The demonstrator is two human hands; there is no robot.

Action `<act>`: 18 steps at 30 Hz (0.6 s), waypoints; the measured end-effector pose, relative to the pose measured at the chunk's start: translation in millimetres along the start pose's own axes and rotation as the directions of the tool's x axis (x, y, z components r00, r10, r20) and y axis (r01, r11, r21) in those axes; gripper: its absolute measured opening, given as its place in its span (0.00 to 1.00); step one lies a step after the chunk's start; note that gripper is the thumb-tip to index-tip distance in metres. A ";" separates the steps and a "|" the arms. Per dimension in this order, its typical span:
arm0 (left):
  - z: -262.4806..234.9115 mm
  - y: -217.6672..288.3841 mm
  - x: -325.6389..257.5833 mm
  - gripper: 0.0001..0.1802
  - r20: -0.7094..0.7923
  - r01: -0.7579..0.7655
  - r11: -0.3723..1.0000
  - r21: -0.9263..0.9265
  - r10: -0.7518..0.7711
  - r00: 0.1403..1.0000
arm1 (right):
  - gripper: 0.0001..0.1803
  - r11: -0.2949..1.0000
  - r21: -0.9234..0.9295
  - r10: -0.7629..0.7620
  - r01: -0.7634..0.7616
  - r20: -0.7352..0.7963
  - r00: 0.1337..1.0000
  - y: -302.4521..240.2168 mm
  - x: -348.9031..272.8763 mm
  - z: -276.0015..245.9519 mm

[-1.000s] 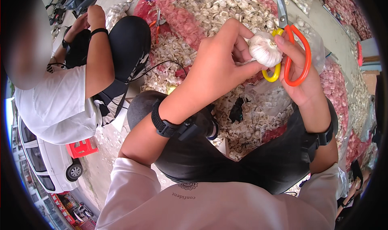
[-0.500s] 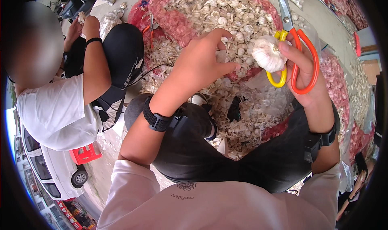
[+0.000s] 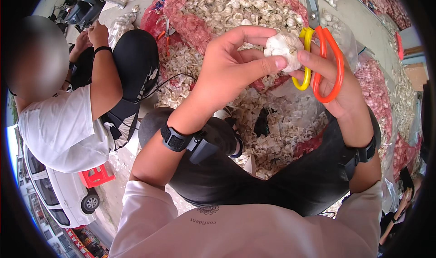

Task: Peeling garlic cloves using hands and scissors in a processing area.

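Observation:
A white garlic bulb (image 3: 282, 47) is held up between both hands above my knees. My left hand (image 3: 227, 67) is closed around its left side, thumb in front and fingers behind. On the other side, my right hand (image 3: 343, 83) presses its thumb and fingertips to the bulb. Scissors (image 3: 312, 15) with one yellow and one red handle hang on the right hand's fingers, blades pointing away from me. Behind the hands, an open red mesh bag (image 3: 181, 13) holds a heap of garlic bulbs (image 3: 227, 6).
Garlic skins (image 3: 254, 140) cover the ground between my legs. At left, a co-worker (image 3: 59, 122) sits with both hands raised; another pair of scissors (image 3: 167, 33) lies on the mesh nearby. Full mesh sacks (image 3: 374, 85) stand at right. A red stool (image 3: 96, 176) and white van (image 3: 56, 185) are behind left.
My left hand has moved right and closed on the garlic bulb. The right hand has brought bulb and scissors slightly left, and the bulb has turned.

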State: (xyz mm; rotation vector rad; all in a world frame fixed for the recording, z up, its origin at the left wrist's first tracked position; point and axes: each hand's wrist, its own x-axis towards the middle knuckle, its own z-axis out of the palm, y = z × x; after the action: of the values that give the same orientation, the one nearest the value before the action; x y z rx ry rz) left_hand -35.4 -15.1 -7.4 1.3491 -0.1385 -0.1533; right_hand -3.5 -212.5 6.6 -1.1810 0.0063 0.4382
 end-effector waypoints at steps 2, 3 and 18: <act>0.3 1.2 -2.8 0.22 -0.061 -0.012 1.000 -0.015 0.011 0.998 | 0.23 0.999 -0.007 0.033 -0.032 0.069 0.997 -0.5 2.3 1.4; -0.4 1.7 -3.2 0.22 -0.065 -0.013 1.000 -0.016 0.012 0.998 | 0.23 0.999 -0.010 0.035 -0.034 0.072 0.997 -1.0 3.5 2.7; -11.5 6.2 -3.8 0.17 -0.038 0.011 0.997 -0.071 -0.014 0.999 | 0.10 0.976 0.175 0.108 -0.127 0.114 0.988 8.9 11.0 -6.3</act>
State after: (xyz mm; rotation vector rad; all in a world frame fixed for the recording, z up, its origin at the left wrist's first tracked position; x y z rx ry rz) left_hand -36.8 -2.1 -3.9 1.2814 -0.0911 -0.1414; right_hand 5.0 -211.9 -6.4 -0.9804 0.0261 0.5911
